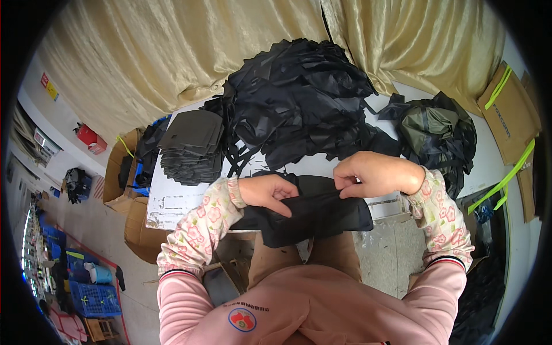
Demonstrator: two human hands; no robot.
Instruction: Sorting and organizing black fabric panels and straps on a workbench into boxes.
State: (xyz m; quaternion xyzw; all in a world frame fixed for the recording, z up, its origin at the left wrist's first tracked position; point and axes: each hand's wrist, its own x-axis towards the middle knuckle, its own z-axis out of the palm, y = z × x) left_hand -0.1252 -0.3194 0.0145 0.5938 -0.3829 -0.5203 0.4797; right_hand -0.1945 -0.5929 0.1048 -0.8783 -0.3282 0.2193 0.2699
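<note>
A black fabric piece (313, 215) hangs over the near edge of the white table, above my lap. My left hand (268, 192) is closed on its left part, thumb lying on top and the other fingertips partly hidden in the cloth. At the upper right edge of the same piece, my right hand (374, 174) pinches the fabric between thumb and bent fingers. Beyond my hands rises a large heap of black fabric pieces (299, 98). To the left stands a stack of dark grey flat panels (192, 146).
On the right of the white table (164, 210) lies a bundle of black and olive fabric (440, 126). Cardboard boxes (144, 230) stand at the left, flattened cardboard (509, 115) at the right. A gold curtain (172, 46) hangs behind. Blue crates (95, 299) sit on the floor far left.
</note>
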